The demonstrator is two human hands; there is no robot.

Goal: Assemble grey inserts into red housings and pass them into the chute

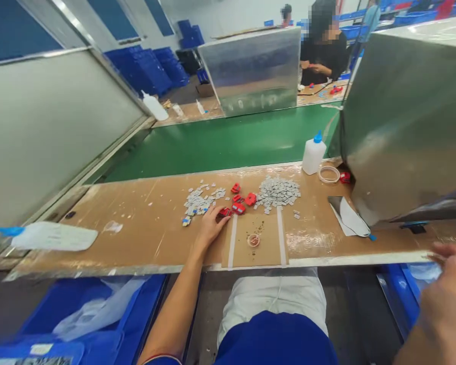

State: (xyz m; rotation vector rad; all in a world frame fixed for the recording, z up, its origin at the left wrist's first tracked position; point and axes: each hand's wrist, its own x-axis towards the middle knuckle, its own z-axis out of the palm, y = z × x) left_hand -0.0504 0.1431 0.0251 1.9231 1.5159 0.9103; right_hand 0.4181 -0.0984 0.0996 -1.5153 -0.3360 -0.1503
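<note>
My left hand (pixel 212 225) rests on the bench with its thumb and fingers closed around a small red plastic part (pixel 225 212). Just beyond it sit several similar red plastic parts (pixel 238 208) in a cluster. Small grey flat pieces lie in a loose pile (pixel 201 199) by my left fingertips and in a denser pile (pixel 279 192) to the right. On a taped cardboard sheet (pixel 269 253) stands a small round dish (pixel 253 241) with copper-coloured bits, more bits scattered around it. My right hand (pixel 450 291) is off at the right edge, over a blue bin, blurred by motion; its fingers are unclear.
A white bottle with blue cap (pixel 313 154) and a tape ring (pixel 329 175) stand back right, near a metal panel (pixel 406 121). A green conveyor belt (pixel 228 144) runs behind the bench. Blue bins (pixel 99 309) sit below. A person (pixel 323 50) works across the belt.
</note>
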